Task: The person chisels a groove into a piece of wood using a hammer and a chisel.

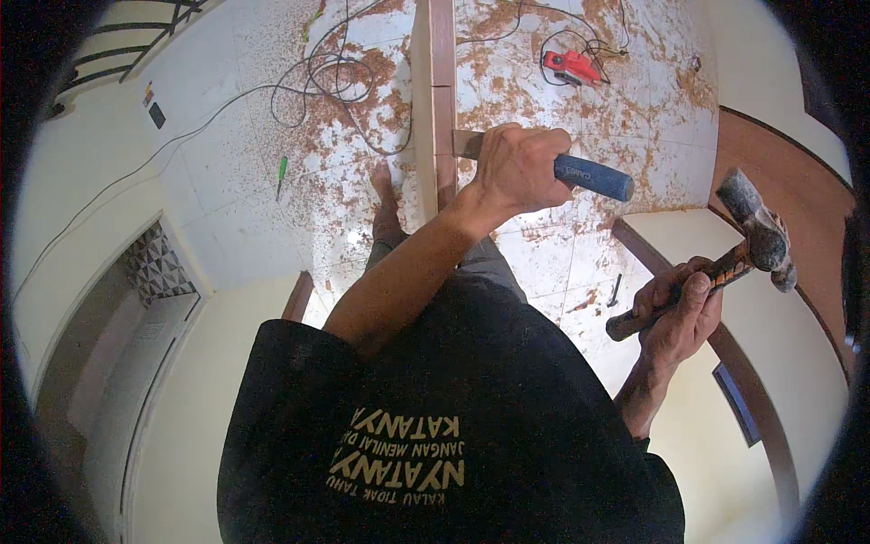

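My left hand (521, 168) is closed round a chisel with a blue handle (594, 177). Its flat metal blade (467, 143) is at the reddish-brown wooden edge (443, 118) of a narrow upright frame or partition between two floor areas; whether it touches is hard to tell. My right hand (675, 308) grips the dark handle of a hammer with a worn metal head (752, 227), raised to the right of the chisel. Below them, my bare foot (382, 177) stands on the white tiled floor left of the partition.
White tiles (222, 236) carry wood shavings. A red power tool (566, 65) lies beyond the partition; tangled black cables (335, 72), a green-handled tool (283, 170) and a small dark tool (615, 288) lie around. A doorway (109, 363) is at left, curved brown woodwork (775, 172) at right.
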Available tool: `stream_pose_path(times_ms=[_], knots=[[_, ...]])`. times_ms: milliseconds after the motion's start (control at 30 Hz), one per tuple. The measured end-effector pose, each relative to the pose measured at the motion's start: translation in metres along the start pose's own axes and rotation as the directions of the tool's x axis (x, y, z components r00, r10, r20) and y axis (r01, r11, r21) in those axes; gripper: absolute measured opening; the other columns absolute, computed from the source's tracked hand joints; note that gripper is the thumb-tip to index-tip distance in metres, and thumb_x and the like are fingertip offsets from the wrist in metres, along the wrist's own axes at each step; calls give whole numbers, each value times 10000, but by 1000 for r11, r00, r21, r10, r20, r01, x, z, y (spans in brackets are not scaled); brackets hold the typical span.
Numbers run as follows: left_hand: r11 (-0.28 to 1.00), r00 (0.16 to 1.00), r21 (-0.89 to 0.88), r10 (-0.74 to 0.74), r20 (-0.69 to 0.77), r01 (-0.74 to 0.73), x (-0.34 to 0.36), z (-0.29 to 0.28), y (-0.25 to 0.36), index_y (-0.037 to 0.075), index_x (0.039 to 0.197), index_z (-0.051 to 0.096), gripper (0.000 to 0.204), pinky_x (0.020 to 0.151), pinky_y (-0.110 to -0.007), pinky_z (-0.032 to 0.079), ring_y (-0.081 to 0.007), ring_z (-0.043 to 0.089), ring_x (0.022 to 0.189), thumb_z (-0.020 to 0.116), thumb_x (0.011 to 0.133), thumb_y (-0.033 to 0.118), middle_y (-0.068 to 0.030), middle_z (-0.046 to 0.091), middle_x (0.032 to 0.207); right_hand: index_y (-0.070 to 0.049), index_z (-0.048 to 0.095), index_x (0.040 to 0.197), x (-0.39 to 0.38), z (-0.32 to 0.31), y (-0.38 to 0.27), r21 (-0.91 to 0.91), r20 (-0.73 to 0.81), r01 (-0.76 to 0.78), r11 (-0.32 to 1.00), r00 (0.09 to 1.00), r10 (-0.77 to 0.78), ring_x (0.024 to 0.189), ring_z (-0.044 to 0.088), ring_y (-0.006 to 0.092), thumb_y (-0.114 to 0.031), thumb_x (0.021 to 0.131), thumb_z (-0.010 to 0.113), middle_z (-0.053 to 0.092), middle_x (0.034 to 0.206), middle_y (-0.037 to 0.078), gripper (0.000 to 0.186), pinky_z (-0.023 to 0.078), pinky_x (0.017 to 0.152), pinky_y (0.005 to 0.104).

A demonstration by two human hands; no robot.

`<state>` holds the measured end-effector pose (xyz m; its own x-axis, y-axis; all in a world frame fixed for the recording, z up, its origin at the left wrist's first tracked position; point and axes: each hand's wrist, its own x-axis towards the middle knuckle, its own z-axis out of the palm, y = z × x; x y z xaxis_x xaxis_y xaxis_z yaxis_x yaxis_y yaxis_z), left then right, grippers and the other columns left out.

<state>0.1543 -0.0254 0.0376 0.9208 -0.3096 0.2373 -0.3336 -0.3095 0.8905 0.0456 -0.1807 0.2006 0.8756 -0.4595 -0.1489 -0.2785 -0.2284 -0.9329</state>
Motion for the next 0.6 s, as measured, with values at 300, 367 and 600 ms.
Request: stream_pose_path(times_ms=[300,367,600], knots=[[1000,999,-10,22,44,-21,-1,3,-2,87,633,550,134,529,-452,488,-350,614,538,648,584,164,-135,579,566,-51,470,940,3,10,-2,-34,9,-4,999,1000,5,416,380,90,-351,1018,487,422,588,23,310,328,365,240],[1000,998,-17,25,52,-25,-1,4,-2,86,634,551,133,530,-461,488,-351,617,543,647,587,165,-139,574,561,-50,470,936,3,10,-2,-27,11,-8,1000,1000,8,417,381,89,-350,1019,486,423,589,22,311,329,365,239],[997,996,-17,-69,60,70,6,1,-5,89,698,613,196,564,-444,518,-345,643,577,688,560,205,-148,606,595,-43,474,930,6,9,-2,-59,59,18,998,998,-14,418,380,87,-333,1022,480,429,593,21,304,322,360,238]])
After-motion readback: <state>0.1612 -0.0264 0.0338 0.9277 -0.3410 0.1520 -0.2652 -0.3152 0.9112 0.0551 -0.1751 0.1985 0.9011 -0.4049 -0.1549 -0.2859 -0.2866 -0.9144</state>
